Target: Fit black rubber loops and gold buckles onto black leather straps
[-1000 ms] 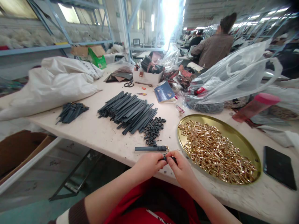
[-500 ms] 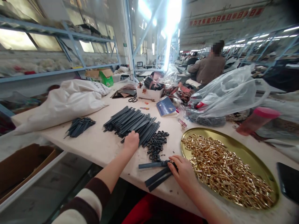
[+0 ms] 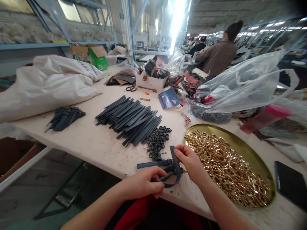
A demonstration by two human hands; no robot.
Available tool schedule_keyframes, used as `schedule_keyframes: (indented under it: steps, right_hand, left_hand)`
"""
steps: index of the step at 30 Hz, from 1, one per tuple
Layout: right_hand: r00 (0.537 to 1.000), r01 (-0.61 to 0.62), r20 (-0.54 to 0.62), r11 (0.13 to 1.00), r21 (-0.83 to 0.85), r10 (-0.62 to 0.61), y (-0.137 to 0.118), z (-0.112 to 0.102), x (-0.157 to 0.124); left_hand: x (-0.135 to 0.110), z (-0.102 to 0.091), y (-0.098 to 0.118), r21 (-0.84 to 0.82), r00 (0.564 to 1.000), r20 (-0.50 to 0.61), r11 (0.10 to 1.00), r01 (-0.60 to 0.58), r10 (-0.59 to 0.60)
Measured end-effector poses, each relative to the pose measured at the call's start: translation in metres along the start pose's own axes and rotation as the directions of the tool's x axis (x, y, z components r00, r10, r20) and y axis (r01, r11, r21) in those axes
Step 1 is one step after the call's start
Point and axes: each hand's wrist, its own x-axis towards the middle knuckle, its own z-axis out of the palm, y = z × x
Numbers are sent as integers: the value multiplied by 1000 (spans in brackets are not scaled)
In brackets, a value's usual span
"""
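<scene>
My left hand (image 3: 144, 183) is closed around the lower end of a dark strap (image 3: 174, 172) that bends up in a loop. My right hand (image 3: 189, 161) pinches the strap's upper end near the table's front edge. A finished strap (image 3: 153, 164) lies flat just behind my hands. Behind it sit a heap of small black loops (image 3: 158, 140) and a big pile of dark straps (image 3: 130, 118). A round gold tray (image 3: 217, 128) heaped with gold buckles (image 3: 225, 166) stands to the right of my right hand.
A smaller strap bundle (image 3: 63, 117) and a white sack (image 3: 43, 84) lie at the left. A blue booklet (image 3: 169, 97), scissors (image 3: 131, 88), a white box (image 3: 150, 81) and clear plastic bags (image 3: 242, 86) fill the back. A black phone (image 3: 291, 184) lies at the right. A person (image 3: 219, 52) sits beyond.
My left hand came back from the strap pile to the front edge and gripped a strap. My right hand lifted its end, bending the strap into a loop.
</scene>
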Motion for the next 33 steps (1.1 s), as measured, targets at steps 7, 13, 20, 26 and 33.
schedule_keyframes:
  steps: [7,13,20,26,33]
  right_hand:
    - [994,107,43,979,-171,-101,-1,17,23]
    - [921,366,227,507,-780,-315,14,-2,82]
    - [941,322,218,481,-815,-260,29,-2,97]
    - [947,303,176,573,-761,-268,22,-6,91]
    - [987,153,110,887,-435,-116,9,-26,26]
  left_hand:
    - [32,3,14,-279,997,-63,960,19,-38]
    - [28,-10,5,-681,997,-16,731,49,-82]
    - [26,-7,0,-752,996,5,656,59,-84]
    - [17,4,4,-775,998,-6,631,36,-65]
    - [13,21,-5,-721,993,-39,692,48,-110]
